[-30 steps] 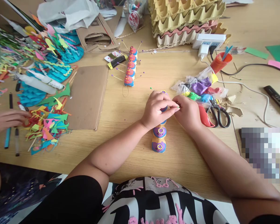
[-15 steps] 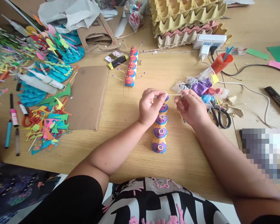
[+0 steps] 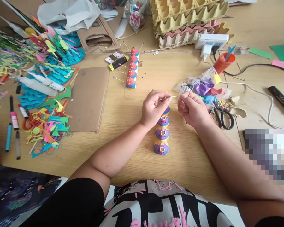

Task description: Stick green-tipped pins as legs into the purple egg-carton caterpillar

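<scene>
In the head view, the person's left hand and right hand pinch a thin stick between them, its green tip at the left fingertips. Below stands the purple-and-blue bumpy strip with yellow rings, its far end partly covered by the left hand. Just beyond the right hand, bagged coloured clay and black-handled scissors crowd that side; an orange cup and a white cable lie further out. Ahead sit a red-and-blue strip bristling with purple-tipped sticks and, behind it, stacked egg trays. To the left are a cardboard sheet, paper scraps and glue bottles.
</scene>
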Motion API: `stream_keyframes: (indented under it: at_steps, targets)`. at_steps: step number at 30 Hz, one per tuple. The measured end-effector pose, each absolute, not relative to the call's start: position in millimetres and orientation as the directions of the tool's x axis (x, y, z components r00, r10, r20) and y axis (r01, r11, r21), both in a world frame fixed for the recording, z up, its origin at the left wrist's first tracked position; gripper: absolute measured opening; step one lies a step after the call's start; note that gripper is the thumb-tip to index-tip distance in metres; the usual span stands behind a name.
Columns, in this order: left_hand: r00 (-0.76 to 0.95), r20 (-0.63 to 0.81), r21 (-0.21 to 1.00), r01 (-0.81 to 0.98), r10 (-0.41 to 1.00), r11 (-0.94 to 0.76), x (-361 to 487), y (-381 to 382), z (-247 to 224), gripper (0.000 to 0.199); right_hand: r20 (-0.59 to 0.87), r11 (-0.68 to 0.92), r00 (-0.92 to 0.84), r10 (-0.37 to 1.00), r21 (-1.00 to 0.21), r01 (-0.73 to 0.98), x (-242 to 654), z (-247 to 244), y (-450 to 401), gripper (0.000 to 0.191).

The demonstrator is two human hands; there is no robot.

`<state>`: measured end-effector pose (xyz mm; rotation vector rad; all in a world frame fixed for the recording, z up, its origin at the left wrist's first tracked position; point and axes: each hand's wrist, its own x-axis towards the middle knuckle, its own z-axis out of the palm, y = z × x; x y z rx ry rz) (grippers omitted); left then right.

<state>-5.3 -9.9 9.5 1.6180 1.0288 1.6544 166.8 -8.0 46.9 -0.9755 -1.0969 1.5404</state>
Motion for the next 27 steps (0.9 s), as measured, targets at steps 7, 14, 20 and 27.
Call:
stream_keyframes:
  at_steps: [7, 14, 20, 27]
  targets:
    - [-0.082, 0.507, 0.860, 0.123, 0.858, -0.496, -6.8, -11.4, 12.0, 0.036, -0.057, -0.108, -0.199, 0.978, -0.961, -0.253, 166.6, 45.3, -7.8, 0.051]
    - [-0.096, 0.511, 0.858, 0.116, 0.854, -0.500, -6.1, -8.5, 10.7, 0.035, -0.044, -0.092, -0.202, 0.978, -0.968, -0.235, 166.4, 46.0, -8.4, 0.051]
    - [-0.091, 0.520, 0.852, 0.132, 0.849, -0.507, -6.2, -9.7, 13.3, 0.037, -0.045, -0.094, -0.187, 0.981, -0.961, -0.258, 166.3, 45.9, -8.6, 0.048]
    - [-0.075, 0.543, 0.834, 0.171, 0.837, -0.525, -7.0, -10.0, 13.9, 0.038, -0.024, -0.065, -0.194, 0.981, -0.975, -0.212, 166.7, 45.3, -8.2, 0.050]
